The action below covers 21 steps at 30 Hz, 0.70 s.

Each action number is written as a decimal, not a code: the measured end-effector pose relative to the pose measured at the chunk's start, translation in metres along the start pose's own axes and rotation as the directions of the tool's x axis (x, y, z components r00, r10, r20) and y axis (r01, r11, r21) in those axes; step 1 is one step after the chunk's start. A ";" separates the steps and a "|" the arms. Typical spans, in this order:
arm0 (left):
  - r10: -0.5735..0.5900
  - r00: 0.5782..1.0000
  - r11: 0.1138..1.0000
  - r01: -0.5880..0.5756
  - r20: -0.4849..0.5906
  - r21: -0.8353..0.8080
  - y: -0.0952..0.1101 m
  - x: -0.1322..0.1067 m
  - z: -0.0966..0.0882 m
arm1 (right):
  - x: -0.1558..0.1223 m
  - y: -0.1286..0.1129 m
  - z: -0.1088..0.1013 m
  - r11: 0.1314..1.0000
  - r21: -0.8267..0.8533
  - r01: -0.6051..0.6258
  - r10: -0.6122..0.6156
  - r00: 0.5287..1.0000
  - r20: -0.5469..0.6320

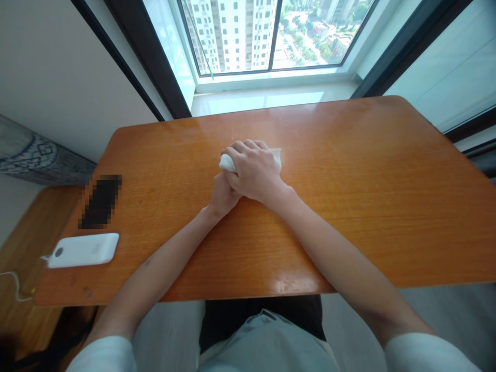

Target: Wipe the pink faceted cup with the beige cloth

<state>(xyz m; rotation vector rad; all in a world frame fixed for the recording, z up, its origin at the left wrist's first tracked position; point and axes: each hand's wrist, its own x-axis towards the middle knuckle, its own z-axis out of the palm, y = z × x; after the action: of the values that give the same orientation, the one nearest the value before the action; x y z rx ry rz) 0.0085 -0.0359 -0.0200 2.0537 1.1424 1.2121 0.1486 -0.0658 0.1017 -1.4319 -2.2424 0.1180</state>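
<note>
Near the middle of the table [349, 196], a crumpled white cloth [228, 163] pokes out on both sides of my right hand [256, 168]. That hand lies on top with its fingers bent over the cloth. Partly beneath it, my left hand [225, 195] meets the right palm and wrist. The left fingers are hidden by the right hand, so their grip does not show. Most of the cloth is also covered, and its exact material is hard to make out.
On the table's left side lie a white rectangular device [83, 250] with a cable and a blurred-out dark object [101, 202]. A window [271, 36] with dark frames stands behind the far edge. Patterned fabric [42, 155] hangs at the left.
</note>
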 end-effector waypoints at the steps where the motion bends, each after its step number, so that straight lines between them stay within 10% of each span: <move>1: -0.007 1.000 1.000 0.007 -0.012 0.005 0.005 -0.001 -0.001 | 0.003 0.009 0.001 0.993 0.100 -0.061 0.063 0.998 -0.018; 4: -0.015 0.999 1.000 0.016 -0.052 0.007 0.019 -0.003 -0.003 | 0.010 0.043 0.006 0.819 0.538 -0.200 0.232 0.973 0.008; 7: 0.024 0.997 1.000 -0.023 -0.072 0.013 0.025 -0.004 -0.004 | 0.011 0.070 0.019 0.378 0.885 -0.270 0.300 0.941 0.159; 10: 0.046 0.996 0.999 -0.044 -0.073 0.024 0.023 -0.004 -0.004 | 0.007 0.085 0.035 0.044 0.941 -0.336 0.287 0.906 0.311; 12: 0.052 0.996 0.998 -0.049 -0.069 0.033 0.022 -0.004 -0.004 | 0.006 0.088 0.039 0.002 0.941 -0.339 0.277 0.904 0.325; 14: 0.052 0.996 0.998 -0.049 -0.073 0.037 0.021 -0.004 -0.006 | 0.007 0.086 0.033 0.095 0.945 -0.313 0.276 0.920 0.277; 17: 0.030 0.997 0.999 -0.029 -0.064 0.016 0.018 -0.005 -0.005 | 0.010 0.069 0.014 0.487 0.838 -0.246 0.236 0.961 0.144; 21: -0.021 1.000 0.999 0.020 -0.020 -0.030 0.000 -0.004 0.003 | 0.006 0.019 -0.004 0.982 0.183 -0.041 0.034 0.999 0.041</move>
<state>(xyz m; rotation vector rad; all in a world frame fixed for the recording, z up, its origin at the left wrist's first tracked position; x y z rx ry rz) 0.0099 -0.0393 -0.0238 2.0073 1.1451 1.2351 0.1643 -0.0531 0.1011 -1.3833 -2.1717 0.3581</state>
